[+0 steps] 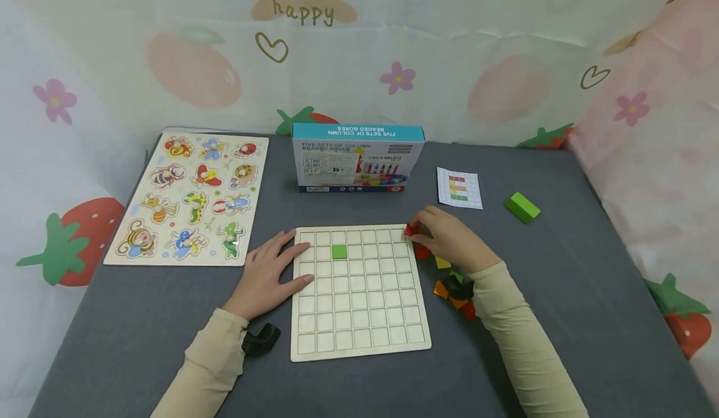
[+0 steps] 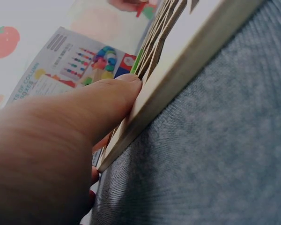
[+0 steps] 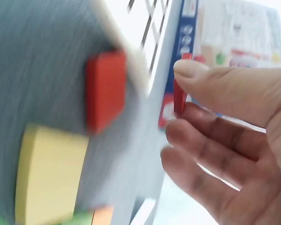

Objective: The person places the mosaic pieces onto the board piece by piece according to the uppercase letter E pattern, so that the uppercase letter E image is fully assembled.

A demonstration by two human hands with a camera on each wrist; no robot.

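Observation:
My right hand pinches a thin red square tile between thumb and fingers, by the top right corner of the pale grid board. Along the board's left edge lies my left hand, fingers spread and the thumb resting on its rim. A single green tile sits in a cell of the upper rows. Beneath and beside the right hand are loose tiles: a red tile, a yellow tile, and several orange, green and red ones partly hidden by the hand and wrist.
Behind the grid board stands a blue and white box. A paper card with a coloured grid pattern lies to its right, then a green block. An insect picture board lies at the left.

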